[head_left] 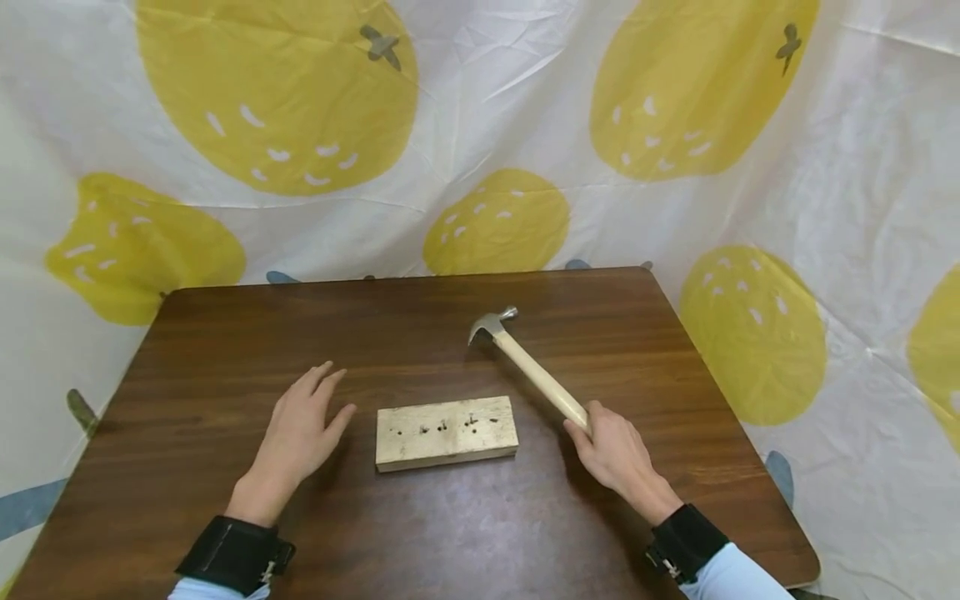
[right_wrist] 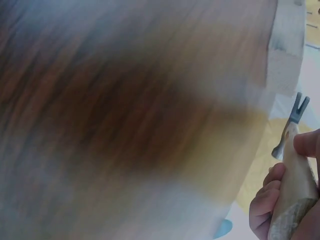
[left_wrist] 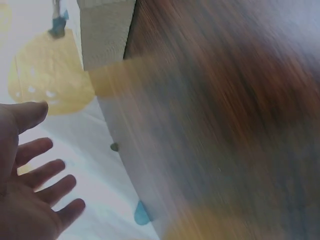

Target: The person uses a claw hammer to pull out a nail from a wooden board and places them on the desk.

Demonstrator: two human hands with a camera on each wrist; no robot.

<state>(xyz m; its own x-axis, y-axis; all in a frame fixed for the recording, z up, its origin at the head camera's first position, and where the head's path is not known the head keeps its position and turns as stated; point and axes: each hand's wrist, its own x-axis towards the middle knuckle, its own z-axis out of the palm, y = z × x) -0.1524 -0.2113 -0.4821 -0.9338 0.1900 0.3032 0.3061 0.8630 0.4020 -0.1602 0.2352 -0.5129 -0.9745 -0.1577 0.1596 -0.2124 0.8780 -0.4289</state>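
A claw hammer (head_left: 542, 377) with a pale wooden handle and metal head is in my right hand (head_left: 617, 448), gripped near the handle's end. Its head points away from me toward the back left, claw turned to the left. In the right wrist view, fingers and thumb wrap the hammer handle (right_wrist: 296, 185). Left of the hammer, a wooden block (head_left: 447, 433) lies flat on the table, its top marked with several dark holes and chips. My left hand (head_left: 298, 425) holds nothing; its fingers are extended and spread, to the left of the block.
The brown wood-grain table (head_left: 330, 333) has rounded corners and ends at the back and right. Behind and beside it hangs a white sheet (head_left: 525, 100) with yellow fruit prints. Black bands (head_left: 236, 554) circle both wrists.
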